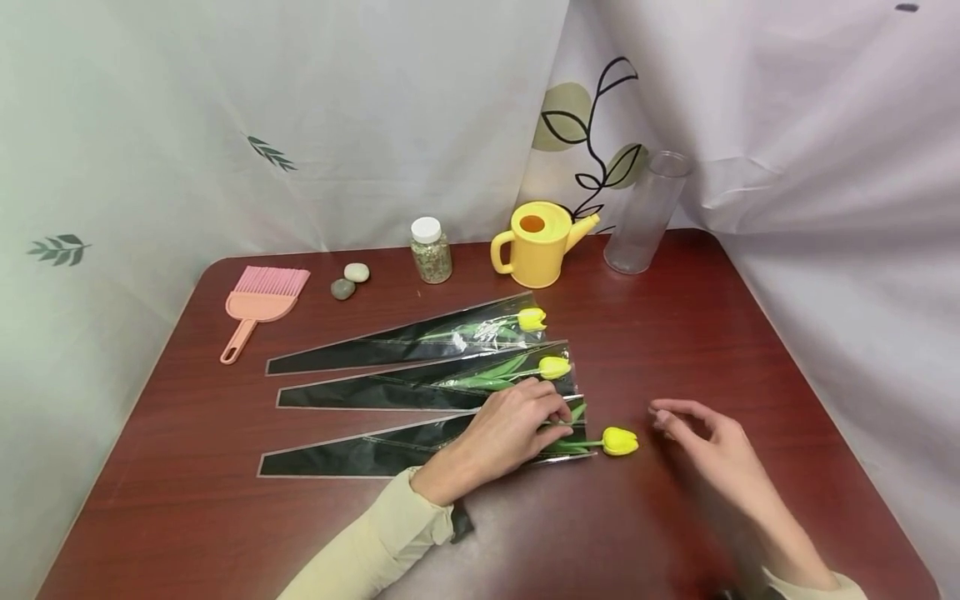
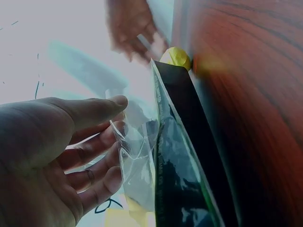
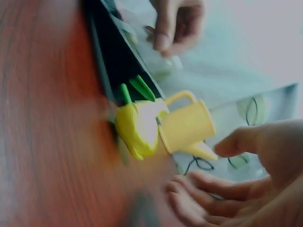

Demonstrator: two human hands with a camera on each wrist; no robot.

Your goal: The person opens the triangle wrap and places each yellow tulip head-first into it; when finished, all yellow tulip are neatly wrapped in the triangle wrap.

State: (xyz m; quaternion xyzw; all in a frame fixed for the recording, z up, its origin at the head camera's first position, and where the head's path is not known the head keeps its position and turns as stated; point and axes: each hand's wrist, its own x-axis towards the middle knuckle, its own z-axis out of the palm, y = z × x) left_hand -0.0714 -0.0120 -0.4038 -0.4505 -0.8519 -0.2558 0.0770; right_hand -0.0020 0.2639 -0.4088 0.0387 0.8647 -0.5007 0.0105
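Head: we look down over the worktop [image 1: 675, 333] | wrists: close, low along it | shared: tulip [image 1: 619, 441], sleeve [image 1: 420, 446].

You're looking at a dark red wooden table [image 1: 675, 350]. Sitting along the far edge: pink brush [image 1: 258, 304], two pebbles [image 1: 350, 280], glitter jar [image 1: 431, 250], yellow watering can [image 1: 540, 243], clear vase [image 1: 645, 213]. Three sleeved yellow tulips [image 1: 420, 387] are lying mid-table.

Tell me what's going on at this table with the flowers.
A person is working on the nearest of three sleeved yellow tulips. Their left hand rests on the open end of the nearest sleeve, whose tulip pokes out. The right hand hovers open just beside the bloom. A watering can and clear vase stand behind.
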